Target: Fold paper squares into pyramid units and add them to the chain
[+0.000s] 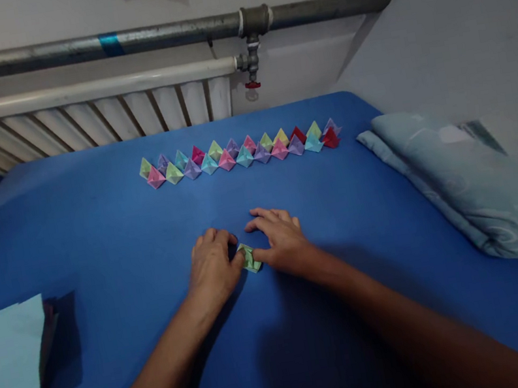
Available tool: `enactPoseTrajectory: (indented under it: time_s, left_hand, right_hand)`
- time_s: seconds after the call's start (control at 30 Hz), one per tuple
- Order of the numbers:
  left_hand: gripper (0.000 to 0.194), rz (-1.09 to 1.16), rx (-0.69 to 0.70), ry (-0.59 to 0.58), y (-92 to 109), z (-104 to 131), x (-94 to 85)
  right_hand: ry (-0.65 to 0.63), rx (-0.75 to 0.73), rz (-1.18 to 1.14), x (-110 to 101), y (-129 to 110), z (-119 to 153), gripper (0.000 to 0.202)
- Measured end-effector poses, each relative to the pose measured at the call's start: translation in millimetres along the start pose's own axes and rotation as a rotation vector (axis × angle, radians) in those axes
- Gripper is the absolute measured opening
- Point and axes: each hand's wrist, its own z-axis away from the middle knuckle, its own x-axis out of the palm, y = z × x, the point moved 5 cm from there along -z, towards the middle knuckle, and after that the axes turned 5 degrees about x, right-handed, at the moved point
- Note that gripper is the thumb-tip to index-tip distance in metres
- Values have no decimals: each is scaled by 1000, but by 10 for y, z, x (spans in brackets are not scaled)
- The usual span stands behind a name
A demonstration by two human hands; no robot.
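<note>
A small piece of green folded paper [250,260] lies on the blue cloth in front of me, between my two hands. My left hand [213,262] has its fingers curled and its thumb pressed against the paper's left side. From the other side, the thumb of my right hand [282,236] touches the paper's right edge, while its other fingers stretch out apart above the cloth. Beyond my hands, two rows of folded paper pieces [245,156] in pink, green, purple, blue, yellow and red stand side by side.
A stack of coloured paper sheets [7,368], light blue on top, sits at the left. On the right lies a folded pale-blue patterned cloth [478,197]. Behind the blue surface [113,245] are a white radiator [97,118] and a metal pipe [173,34] with a red-handled valve [252,84].
</note>
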Motion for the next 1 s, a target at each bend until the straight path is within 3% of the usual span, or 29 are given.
enactPoseTrajectory:
  time_s: [0.8, 1.0]
  left_hand:
    - [28, 45, -127, -93, 2, 45, -21]
    - [23, 150, -70, -71, -60, 93, -36]
  right_hand:
    - [-20, 4, 1, -10, -15, 22, 40]
    - [-70, 0, -177, -119, 44, 40, 38]
